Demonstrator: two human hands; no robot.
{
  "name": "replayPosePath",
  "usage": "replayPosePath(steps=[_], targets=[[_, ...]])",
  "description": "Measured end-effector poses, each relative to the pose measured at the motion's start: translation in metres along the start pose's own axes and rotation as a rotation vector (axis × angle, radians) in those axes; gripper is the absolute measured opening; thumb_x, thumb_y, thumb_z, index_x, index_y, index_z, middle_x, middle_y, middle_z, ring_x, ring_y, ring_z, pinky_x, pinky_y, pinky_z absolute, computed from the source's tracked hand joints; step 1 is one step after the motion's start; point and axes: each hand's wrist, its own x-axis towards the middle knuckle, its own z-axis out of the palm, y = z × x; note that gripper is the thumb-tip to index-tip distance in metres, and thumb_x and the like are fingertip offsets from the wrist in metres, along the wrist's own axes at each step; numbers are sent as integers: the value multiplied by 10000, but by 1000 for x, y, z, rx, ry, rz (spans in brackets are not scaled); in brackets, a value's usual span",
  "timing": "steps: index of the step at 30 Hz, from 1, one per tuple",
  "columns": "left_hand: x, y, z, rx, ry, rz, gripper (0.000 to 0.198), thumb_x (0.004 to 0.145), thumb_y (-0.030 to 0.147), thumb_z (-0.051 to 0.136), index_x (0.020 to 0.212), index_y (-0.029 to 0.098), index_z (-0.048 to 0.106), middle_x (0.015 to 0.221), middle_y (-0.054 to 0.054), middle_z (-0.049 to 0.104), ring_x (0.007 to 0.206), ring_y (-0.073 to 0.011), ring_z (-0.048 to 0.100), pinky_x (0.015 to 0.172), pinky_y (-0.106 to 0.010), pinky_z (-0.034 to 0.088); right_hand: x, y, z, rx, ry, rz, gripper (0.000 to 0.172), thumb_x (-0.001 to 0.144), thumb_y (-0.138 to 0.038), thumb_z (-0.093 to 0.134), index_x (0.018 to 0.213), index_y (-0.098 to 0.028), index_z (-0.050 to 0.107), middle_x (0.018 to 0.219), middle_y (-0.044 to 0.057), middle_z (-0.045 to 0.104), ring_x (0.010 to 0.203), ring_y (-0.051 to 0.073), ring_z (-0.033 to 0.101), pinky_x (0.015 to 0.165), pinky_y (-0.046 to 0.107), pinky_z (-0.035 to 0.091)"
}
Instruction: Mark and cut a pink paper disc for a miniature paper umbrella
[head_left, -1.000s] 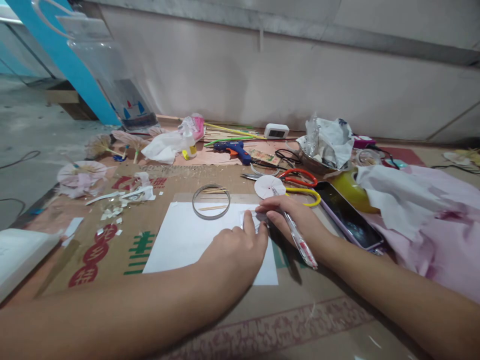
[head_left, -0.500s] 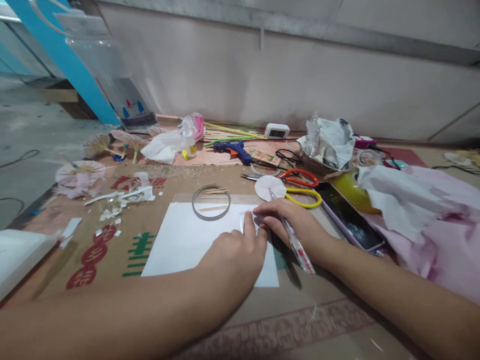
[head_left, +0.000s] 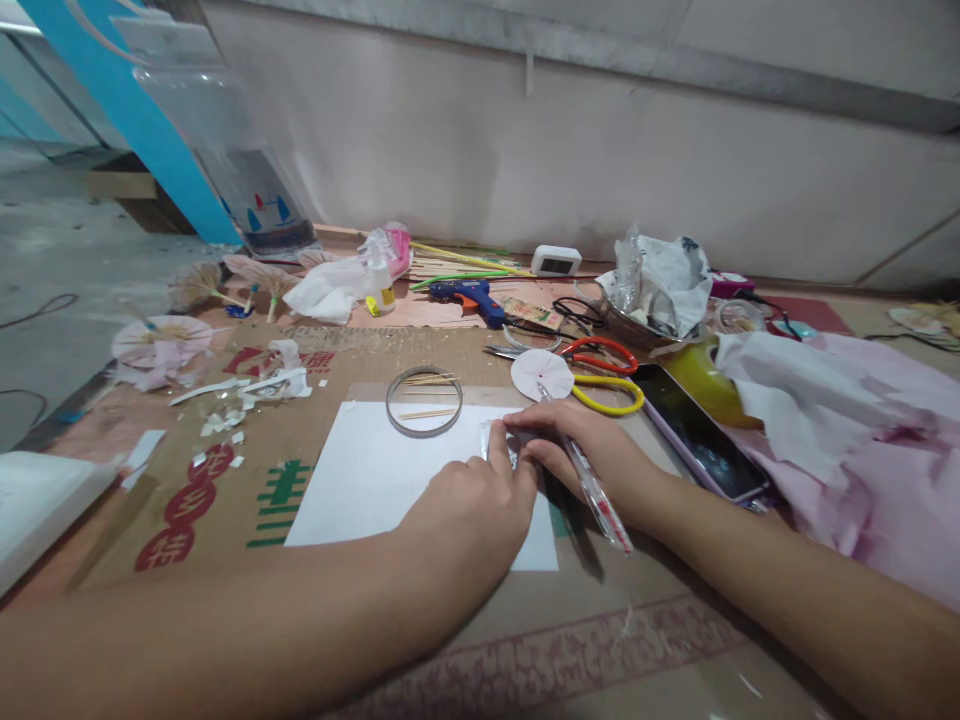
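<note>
On the sheet of white paper (head_left: 360, 480), my left hand (head_left: 476, 510) presses down a clear flat plastic piece (head_left: 485, 437) that looks like a ruler; the fingers cover most of it. My right hand (head_left: 600, 450) is closed around a clear pen (head_left: 600, 500) with red inside, slanting up and back over the palm. Its fingertips touch the right end of the plastic piece, close to my left fingers. Just beyond lies a white paper disc (head_left: 541, 373) with lines from its centre. A grey ring (head_left: 390, 410) rests on the paper's far edge around several thin sticks (head_left: 427, 414).
Scissors (head_left: 607, 392) with red and yellow handles lie behind the disc. A phone (head_left: 701, 435) and pink cloth (head_left: 840, 470) are at right. Farther back are a blue glue gun (head_left: 480, 300), a glue bottle (head_left: 380, 285) and a bowl (head_left: 637, 325). Paper scraps (head_left: 225, 420) lie left.
</note>
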Motion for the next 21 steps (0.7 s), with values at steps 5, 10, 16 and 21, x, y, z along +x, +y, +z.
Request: replayPosePath(steps=[5,10,16,21], targets=[[1,0,2,37,17,2,576,982,104,459,1552,37,413,1492,-419,411,738,-255,768,540,-321,610,-2,1,0,-25,187,120,163,1006,-326,566,1076,-234,681,1022,70,766,955,237,710,856,384,561],[2,-1,3,45,44,1,593,974,100,482,1559,43,409,1484,-422,412,704,-241,758,530,-312,602,1,2,-1,2,174,222,150,991,-297,572,1113,-228,627,974,62,757,900,226,703,824,375,544],[1,0,3,45,48,-3,603,961,94,500,1556,37,412,1482,-415,429,696,-237,754,521,-307,596,2,1,-1,21,93,202,141,999,-301,563,1082,-216,639,979,59,762,881,212,708,795,347,538],[1,0,4,64,73,-9,608,973,122,500,1566,39,392,1479,-399,455,700,-230,758,518,-290,594,2,0,-2,-9,85,161,132,1009,-302,555,1027,-225,662,953,49,776,865,211,716,764,327,539]])
